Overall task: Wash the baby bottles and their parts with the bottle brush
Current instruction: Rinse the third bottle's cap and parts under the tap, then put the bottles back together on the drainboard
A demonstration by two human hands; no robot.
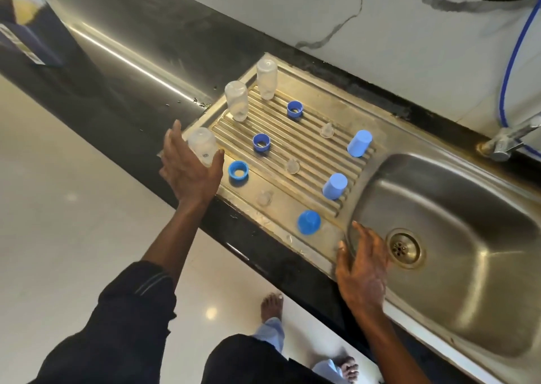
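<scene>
Three clear baby bottles stand upside down along the left of the steel drainboard (325, 93): the nearest (202, 145), a middle one (236, 101) and a far one (267, 80). My left hand (187, 172) holds the nearest bottle between thumb and fingers at the drainboard's corner. Three blue screw rings (261, 142), three clear nipples (292, 166) and three blue caps (335, 186) lie spread over the drainboard. With fingers spread and nothing in it, my right hand (363, 272) rests on the front rim of the sink basin (468, 237). No bottle brush is in view.
The basin has a drain (405, 248) just right of my right hand. A tap (509, 137) stands at the back right, with a blue hose (509, 70) on the wall. Black countertop (123, 70) runs left; a dark box (26, 32) stands far left.
</scene>
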